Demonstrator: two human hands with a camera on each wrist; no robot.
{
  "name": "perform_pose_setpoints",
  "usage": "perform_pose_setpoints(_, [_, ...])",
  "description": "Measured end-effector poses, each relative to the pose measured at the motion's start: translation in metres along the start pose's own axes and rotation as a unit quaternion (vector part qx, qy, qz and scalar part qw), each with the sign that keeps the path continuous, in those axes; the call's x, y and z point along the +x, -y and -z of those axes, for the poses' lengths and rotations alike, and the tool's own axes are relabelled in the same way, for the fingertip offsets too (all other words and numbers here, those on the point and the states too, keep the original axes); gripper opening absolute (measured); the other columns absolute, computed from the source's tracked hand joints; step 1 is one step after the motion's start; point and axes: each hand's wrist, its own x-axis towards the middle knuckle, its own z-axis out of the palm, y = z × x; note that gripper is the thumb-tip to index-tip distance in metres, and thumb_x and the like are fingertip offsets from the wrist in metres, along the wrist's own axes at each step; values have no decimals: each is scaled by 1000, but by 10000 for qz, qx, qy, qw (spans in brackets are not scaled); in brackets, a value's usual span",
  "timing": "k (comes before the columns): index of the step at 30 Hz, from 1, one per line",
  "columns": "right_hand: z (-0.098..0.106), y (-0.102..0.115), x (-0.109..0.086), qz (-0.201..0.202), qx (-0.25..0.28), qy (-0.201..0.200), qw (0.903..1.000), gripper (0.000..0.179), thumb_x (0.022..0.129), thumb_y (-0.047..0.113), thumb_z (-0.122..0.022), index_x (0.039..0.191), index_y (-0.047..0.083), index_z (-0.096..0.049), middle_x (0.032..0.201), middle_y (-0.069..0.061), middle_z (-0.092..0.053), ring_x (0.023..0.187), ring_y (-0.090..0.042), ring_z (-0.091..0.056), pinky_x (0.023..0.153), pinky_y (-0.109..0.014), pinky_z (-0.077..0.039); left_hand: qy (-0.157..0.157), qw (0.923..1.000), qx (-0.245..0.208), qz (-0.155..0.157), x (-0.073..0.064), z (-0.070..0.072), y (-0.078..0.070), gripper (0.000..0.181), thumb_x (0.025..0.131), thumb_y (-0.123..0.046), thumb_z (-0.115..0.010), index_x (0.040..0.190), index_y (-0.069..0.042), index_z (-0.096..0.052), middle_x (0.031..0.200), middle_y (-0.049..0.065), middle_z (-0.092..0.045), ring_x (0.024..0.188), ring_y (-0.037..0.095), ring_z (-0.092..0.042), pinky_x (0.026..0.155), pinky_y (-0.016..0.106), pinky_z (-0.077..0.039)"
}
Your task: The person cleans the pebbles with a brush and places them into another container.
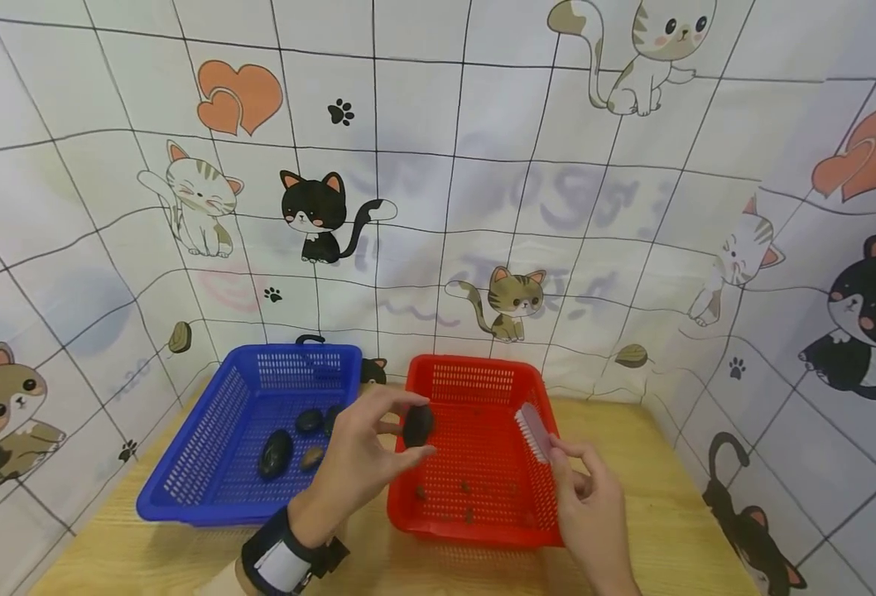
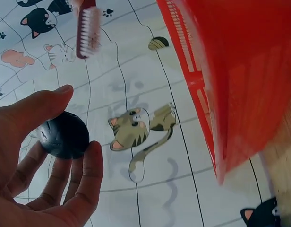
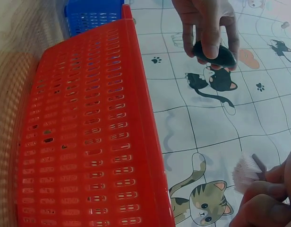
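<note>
Between thumb and fingers, my left hand [image 1: 359, 443] pinches a smooth dark stone [image 1: 418, 425] above the left side of the red basket [image 1: 475, 358]. The left wrist view shows that stone [image 2: 65, 135] held at its edges. My right hand [image 1: 590, 505] grips a small brush [image 1: 533, 432] with pale bristles over the basket's right side. In the left wrist view the brush [image 2: 89, 30] has a dark reddish back and its bristles are apart from the stone. A few small brownish bits [image 1: 469, 515] lie on the red basket's floor.
To the left stands a blue basket [image 1: 185, 447] holding several stones, among them a large black one [image 1: 276, 454] and a brownish one [image 1: 311, 458]. Both baskets sit on a wooden table [image 1: 669, 488]. A white cat-print sheet [image 1: 423, 190] rises behind and at the sides.
</note>
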Motion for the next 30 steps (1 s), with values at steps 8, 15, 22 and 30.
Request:
perform_pose_setpoints(8, [-3, 0, -10, 10, -182, -10, 9998, 27, 121, 32, -67, 139, 14, -78, 58, 8, -45, 48, -5, -49, 40, -24, -43, 223, 9918, 1194, 389, 11, 40, 18, 67, 77, -4, -110, 136, -12, -81, 123, 10, -78, 107, 24, -78, 84, 36, -76])
perform_pose_setpoints(15, [-4, -1, -19, -116, -193, 88, 9997, 30, 121, 35, -68, 140, 14, -77, 77, -4, -66, 63, -9, -66, 49, -28, -56, 400, 9772, 1921, 810, 23, 77, 47, 60, 82, -9, -107, 136, -7, -80, 123, 18, -78, 107, 34, -81, 89, 48, -75])
perform_pose_setpoints(22, [-3, 0, -17, -191, -245, 197, 9993, 27, 120, 32, -69, 140, 16, -77, 66, 4, -46, 52, -8, -47, 43, -26, -43, 756, 9592, 2282, 1489, 41, 99, 90, 58, 87, -15, -103, 138, -3, -78, 136, 29, -78, 121, 48, -78, 99, 63, -69])
perform_pose_setpoints(30, [-2, -4, -17, -143, -354, 202, 9991, 27, 119, 34, -70, 141, 21, -78, 61, 7, -41, 49, -6, -37, 42, -24, -36, 1256, 9271, 2859, 2073, 47, 124, 145, 63, 82, -16, -105, 131, 9, -76, 127, 35, -81, 114, 51, -79, 99, 65, -67])
